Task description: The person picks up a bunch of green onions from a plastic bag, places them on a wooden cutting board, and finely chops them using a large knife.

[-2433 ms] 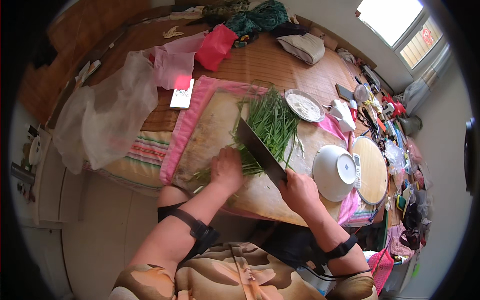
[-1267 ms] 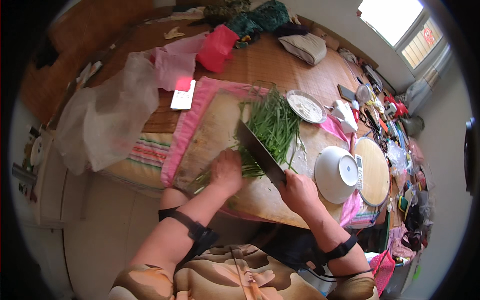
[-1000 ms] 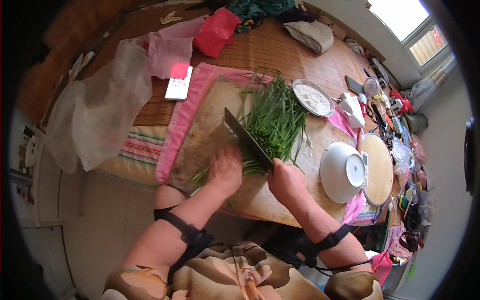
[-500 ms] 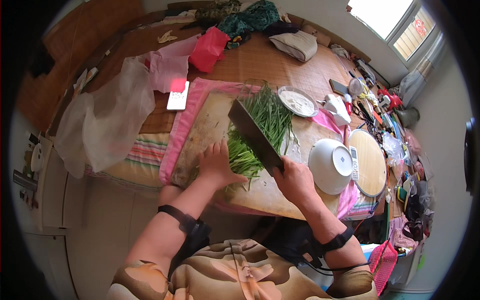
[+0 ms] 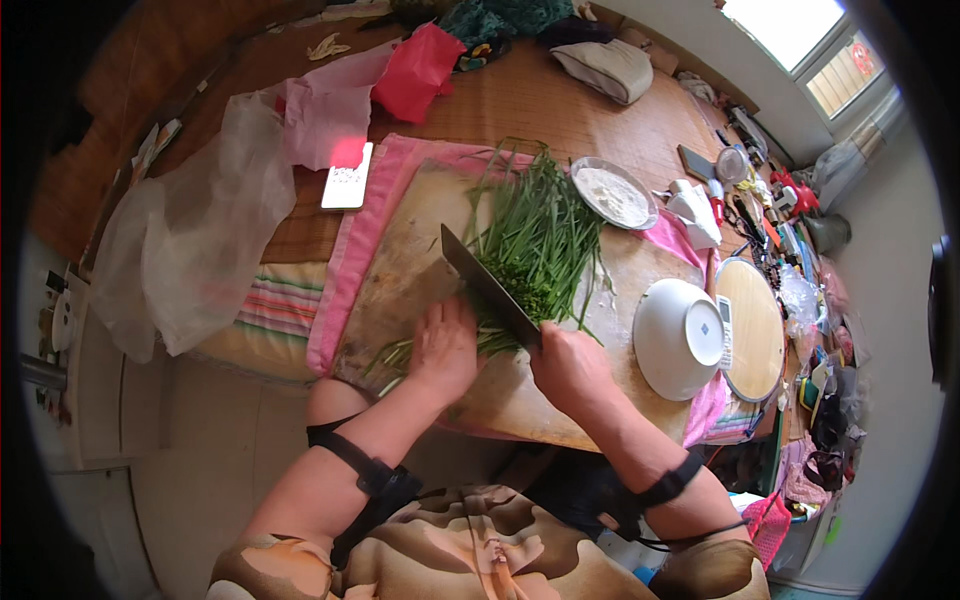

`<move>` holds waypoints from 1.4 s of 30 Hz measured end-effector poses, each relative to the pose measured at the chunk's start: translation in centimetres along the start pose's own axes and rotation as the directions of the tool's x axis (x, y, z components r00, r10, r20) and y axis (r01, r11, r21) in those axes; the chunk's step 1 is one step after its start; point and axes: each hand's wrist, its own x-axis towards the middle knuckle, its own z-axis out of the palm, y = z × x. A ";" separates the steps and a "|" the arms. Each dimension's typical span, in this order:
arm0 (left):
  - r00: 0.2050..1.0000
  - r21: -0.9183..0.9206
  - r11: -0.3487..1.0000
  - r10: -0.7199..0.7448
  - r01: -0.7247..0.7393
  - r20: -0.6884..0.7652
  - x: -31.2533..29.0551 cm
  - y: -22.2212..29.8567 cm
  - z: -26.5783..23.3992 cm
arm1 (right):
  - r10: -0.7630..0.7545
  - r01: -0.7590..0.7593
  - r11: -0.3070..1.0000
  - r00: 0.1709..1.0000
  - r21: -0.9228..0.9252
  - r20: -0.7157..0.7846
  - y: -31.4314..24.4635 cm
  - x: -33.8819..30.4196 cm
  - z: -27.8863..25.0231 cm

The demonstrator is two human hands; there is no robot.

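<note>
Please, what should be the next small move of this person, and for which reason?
Probably, draw the left hand slightly leftward before pressing the cleaver down. The right hand holds the cleaver slantwise across the greens, and the left hand lies close to the left of it, so a little more room seems safer.

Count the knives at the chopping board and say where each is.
1: the cleaver, in the right grip, slanting across the greens. The greens could hide another.

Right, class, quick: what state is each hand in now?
Left hand: over the greens; whether it grips them cannot be told.
Right hand: closed, holding the knife.
</note>
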 end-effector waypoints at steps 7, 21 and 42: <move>0.989 -0.018 0.997 -0.071 0.074 0.132 0.8 0.4 0.0 | 0.070 -0.063 0.997 0.976 0.040 -0.208 0.6 0.6 2.6; 0.926 0.090 0.924 -0.361 0.371 -0.106 9.5 -17.7 -9.7 | -0.004 0.027 0.997 0.961 0.077 -0.278 0.8 0.2 2.3; 0.836 0.025 0.882 -0.436 0.470 -0.334 1.4 -18.0 -5.4 | 0.066 -0.036 0.991 0.969 0.129 -0.239 2.0 0.6 2.7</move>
